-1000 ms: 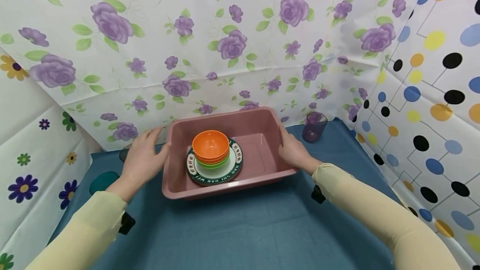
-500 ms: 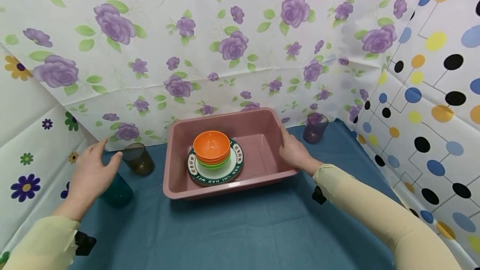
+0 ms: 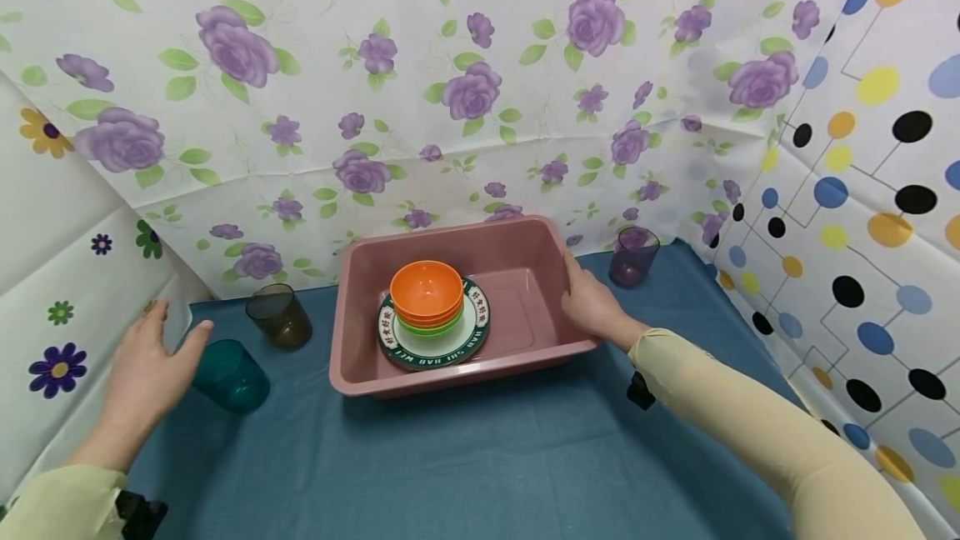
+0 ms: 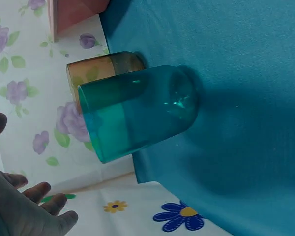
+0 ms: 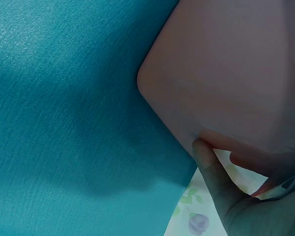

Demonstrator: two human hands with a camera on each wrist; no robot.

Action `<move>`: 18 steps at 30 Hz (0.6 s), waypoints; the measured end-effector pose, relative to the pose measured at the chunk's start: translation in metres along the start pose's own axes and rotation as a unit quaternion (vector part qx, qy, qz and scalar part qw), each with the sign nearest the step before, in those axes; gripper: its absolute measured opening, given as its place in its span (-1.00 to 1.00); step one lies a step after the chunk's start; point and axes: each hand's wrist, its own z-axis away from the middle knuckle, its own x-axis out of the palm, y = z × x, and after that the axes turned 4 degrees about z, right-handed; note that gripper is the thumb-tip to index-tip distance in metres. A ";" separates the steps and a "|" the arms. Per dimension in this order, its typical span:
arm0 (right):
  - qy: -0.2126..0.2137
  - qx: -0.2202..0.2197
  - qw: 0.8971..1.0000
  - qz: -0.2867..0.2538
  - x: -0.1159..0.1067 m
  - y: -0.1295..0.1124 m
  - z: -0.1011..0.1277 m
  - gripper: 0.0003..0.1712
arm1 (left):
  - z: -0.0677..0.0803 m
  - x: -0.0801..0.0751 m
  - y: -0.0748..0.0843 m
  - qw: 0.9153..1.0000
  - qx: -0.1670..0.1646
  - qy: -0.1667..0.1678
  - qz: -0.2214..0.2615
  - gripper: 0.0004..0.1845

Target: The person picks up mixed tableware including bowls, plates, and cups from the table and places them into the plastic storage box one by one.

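My left hand is spread with its fingers extended, just left of a teal see-through cup, and holds nothing. In the left wrist view the fingers stand apart from the teal cup. Behind that cup is a smoky brown cup. My right hand grips the right end of a pink rectangular basin; the right wrist view shows its thumb against the basin's outer side. Inside the basin, stacked orange bowls over a green bowl rest on green-rimmed plates.
A purple see-through cup stands behind my right hand. Blue cloth covers the table. Flowered sheeting hangs along the back and left, and dotted sheeting closes the right side.
My left hand has moved left and toward me, away from the basin's left end and past the teal cup, which now shows more fully. The right hand stays at the basin.
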 end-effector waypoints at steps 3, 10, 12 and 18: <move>0.004 -0.009 1.000 0.006 0.001 0.000 0.000 -0.10 | 0.003 0.000 -0.004 1.000 -0.012 -0.004 0.026 -0.05; 0.003 -0.006 1.000 0.004 0.000 0.001 0.000 -0.10 | 0.005 -0.003 -0.016 0.997 -0.038 -0.046 0.048 0.07; 0.004 -0.007 1.000 0.003 -0.001 0.001 -0.001 -0.10 | 0.005 -0.003 -0.020 0.996 -0.043 -0.064 0.053 0.12; 0.004 -0.009 1.000 0.001 -0.001 0.002 -0.001 -0.08 | 0.006 0.000 -0.032 0.989 -0.067 -0.121 0.055 0.22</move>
